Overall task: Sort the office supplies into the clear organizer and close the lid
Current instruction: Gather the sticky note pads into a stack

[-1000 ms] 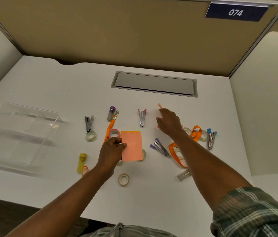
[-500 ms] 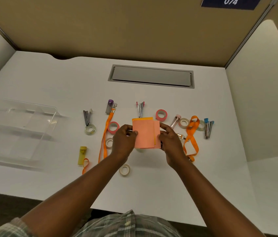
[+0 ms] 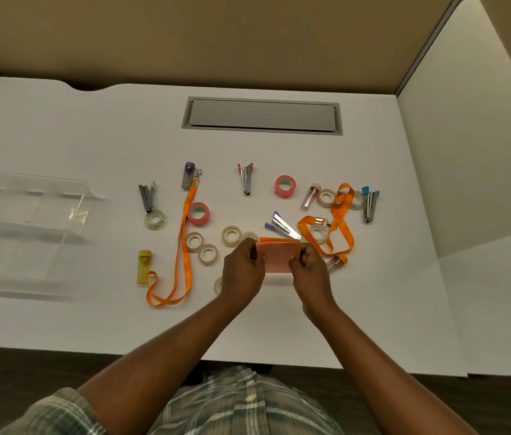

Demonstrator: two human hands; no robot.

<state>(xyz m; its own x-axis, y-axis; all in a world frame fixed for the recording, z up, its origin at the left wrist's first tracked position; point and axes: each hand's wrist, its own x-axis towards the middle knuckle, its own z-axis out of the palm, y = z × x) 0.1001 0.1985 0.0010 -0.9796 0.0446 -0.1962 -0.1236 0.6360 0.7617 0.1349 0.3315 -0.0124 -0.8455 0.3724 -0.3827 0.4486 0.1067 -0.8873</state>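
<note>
I hold a small stack of pink and orange sticky notes (image 3: 277,255) above the white desk (image 3: 59,136). My left hand (image 3: 243,270) grips its left edge and my right hand (image 3: 309,271) grips its right edge. The clear organizer (image 3: 25,230) lies at the far left, open. Several clear tape rolls (image 3: 231,236), two pink tape rolls (image 3: 285,185), several small staplers (image 3: 245,177) and two orange lanyards (image 3: 185,233) are scattered across the desk between the organizer and the right side. A yellow stapler (image 3: 143,265) lies by the long lanyard's loop.
A grey cable hatch (image 3: 262,116) is set into the desk behind the supplies. Tan partition walls (image 3: 216,36) close off the back, and a white panel (image 3: 474,152) stands on the right. The desk's front edge runs just before my body.
My right hand left the far items and joined the left on the sticky notes. Both hands then pulled the stack nearer and tilted it flatter.
</note>
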